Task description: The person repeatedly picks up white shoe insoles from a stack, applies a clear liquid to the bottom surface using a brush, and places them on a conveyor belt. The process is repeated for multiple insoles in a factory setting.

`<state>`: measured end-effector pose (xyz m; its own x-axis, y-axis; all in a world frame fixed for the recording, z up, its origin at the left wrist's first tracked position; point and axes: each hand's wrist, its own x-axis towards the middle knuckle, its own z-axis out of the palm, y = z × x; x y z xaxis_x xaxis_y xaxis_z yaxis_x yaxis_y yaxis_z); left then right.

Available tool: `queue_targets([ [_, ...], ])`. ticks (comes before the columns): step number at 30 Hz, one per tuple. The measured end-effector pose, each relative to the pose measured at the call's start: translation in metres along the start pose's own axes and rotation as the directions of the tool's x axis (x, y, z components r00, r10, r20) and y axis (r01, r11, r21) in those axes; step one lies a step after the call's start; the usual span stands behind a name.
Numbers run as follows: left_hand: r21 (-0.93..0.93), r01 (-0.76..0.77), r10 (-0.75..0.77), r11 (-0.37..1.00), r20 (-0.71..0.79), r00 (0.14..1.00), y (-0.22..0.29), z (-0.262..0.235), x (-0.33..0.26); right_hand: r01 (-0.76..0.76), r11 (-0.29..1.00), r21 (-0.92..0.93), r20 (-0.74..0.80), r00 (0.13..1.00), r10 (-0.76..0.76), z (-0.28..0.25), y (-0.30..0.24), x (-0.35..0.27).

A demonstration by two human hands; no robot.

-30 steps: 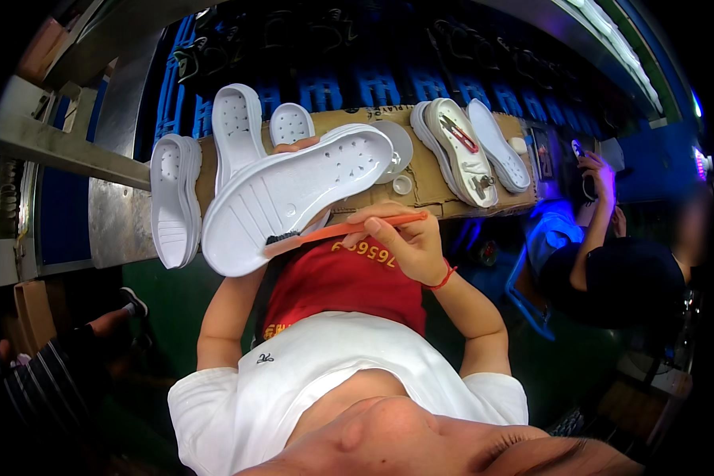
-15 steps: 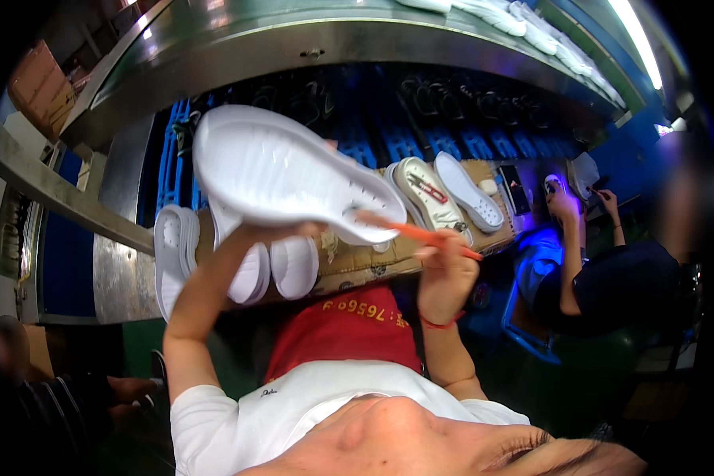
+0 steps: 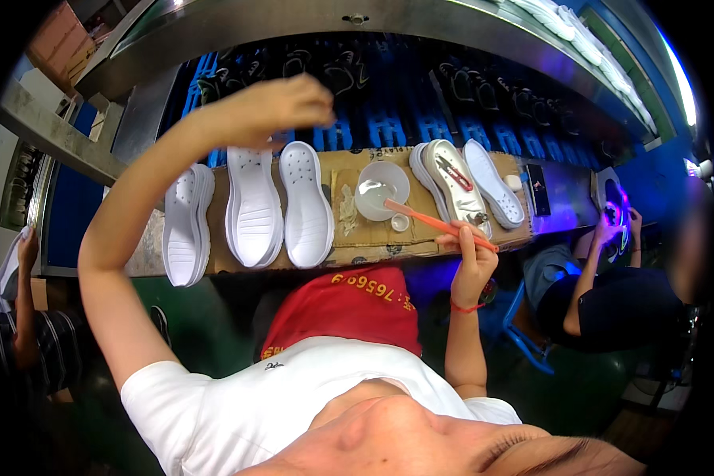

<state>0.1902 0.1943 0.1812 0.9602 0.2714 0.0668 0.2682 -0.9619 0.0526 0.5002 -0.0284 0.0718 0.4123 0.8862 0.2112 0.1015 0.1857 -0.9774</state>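
Note:
My left hand, a little blurred, is raised above the far ends of several white shoe soles. Its fingers are loosely bent, the thumb hangs apart, and nothing shows in them. Below it lie an upright-studded left sole, a middle sole that looks stacked on another, and a flatter insole-like sole. My right hand pinches an orange brush by its handle. The brush's tip is at the near rim of a white cup with clear liquid inside.
Cardboard covers the bench. A small round cap, a cream sole with a red cutter, and another white sole lie there. Beyond runs a blue rack with dark shoes. A co-worker sits at right.
My left hand has let go of the white sole and moved up and away. The sole now lies on the bench. My right hand has shifted slightly right, bringing the brush to the cup.

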Motion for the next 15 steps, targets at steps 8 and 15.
queue_targets([
  [8, 0.417, -0.167, 0.038, 0.894, 0.3, 0.953, 0.004, 0.082, -0.09, 0.179, 0.913, -0.366, 0.338, 0.94, -0.049, 0.034, 0.037, 0.079],
  [15, 0.235, 0.105, -0.145, 0.966, 0.16, 0.976, 0.024, 0.002, -0.076, 0.255, 0.794, -0.552, 0.381, 0.924, -0.031, 0.059, 0.06, 0.112],
])
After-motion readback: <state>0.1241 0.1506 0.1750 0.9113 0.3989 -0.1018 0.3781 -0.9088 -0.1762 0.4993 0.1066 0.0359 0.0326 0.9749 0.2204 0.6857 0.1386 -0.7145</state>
